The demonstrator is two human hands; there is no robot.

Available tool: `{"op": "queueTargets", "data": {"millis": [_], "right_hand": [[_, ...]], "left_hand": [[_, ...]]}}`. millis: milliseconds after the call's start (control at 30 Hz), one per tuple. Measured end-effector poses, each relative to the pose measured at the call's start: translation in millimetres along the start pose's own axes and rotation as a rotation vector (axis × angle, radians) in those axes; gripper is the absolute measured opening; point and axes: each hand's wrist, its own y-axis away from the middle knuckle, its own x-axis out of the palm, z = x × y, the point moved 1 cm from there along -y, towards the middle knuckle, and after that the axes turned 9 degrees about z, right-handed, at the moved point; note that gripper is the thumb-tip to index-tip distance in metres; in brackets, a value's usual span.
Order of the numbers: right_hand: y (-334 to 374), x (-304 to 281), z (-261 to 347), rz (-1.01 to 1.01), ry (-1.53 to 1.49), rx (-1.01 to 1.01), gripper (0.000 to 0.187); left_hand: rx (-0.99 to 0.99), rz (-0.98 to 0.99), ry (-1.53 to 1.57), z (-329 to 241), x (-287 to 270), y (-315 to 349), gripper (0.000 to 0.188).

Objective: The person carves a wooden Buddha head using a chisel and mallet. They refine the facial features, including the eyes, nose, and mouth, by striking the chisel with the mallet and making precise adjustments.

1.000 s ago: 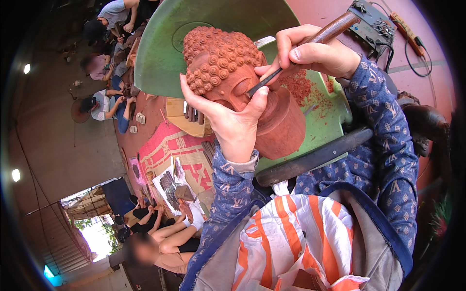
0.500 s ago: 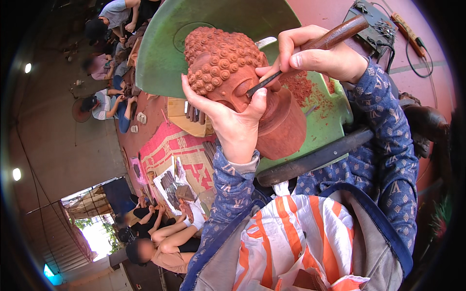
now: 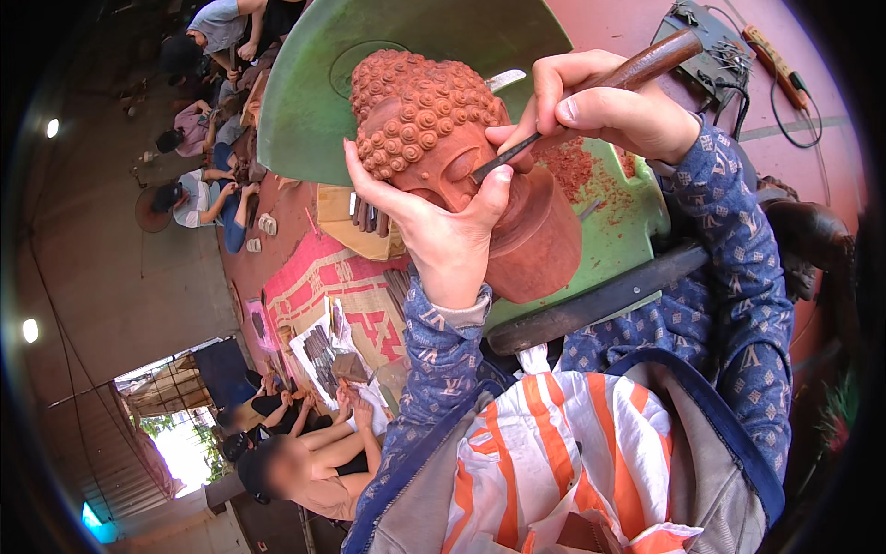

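Observation:
A reddish-brown carved wooden head [image 3: 415,120] with rows of curls lies tilted on a green plastic chair [image 3: 295,138], its round neck block toward me. My left hand [image 3: 452,242] is curved around the lower side of the face, fingers on the curls and cheek. Its thumb presses beside the blade of a carving chisel. My right hand [image 3: 620,115] grips this chisel [image 3: 660,61] by its dark wooden handle, with the tip against the face near the closed eye and nose. Both palms' undersides are hidden.
Red wood shavings [image 3: 565,171] lie on the chair beside the head. A dark bar [image 3: 591,300] crosses in front of my lap. A grey metal box [image 3: 706,55] and a power strip [image 3: 777,66] sit at far right. Several tools fill a cardboard box [image 3: 346,222]; other people sit at left.
The chisel tip and my right hand have shifted very slightly on the face. My left hand and the carved head stay in place. A person at lower left has moved their arms.

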Motion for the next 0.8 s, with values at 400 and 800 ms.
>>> {"op": "queueTargets", "data": {"millis": [400, 800], "right_hand": [[2.1, 5.2, 5.3, 0.013, 0.098, 0.017, 0.023], [3.8, 6.8, 5.2, -0.025, 0.063, 0.013, 0.024]], "left_hand": [[-0.025, 0.02, 0.08, -0.7, 1.2, 0.8, 0.114], [-0.039, 0.016, 0.1, -2.2, 0.9, 0.3, 0.112]]}}
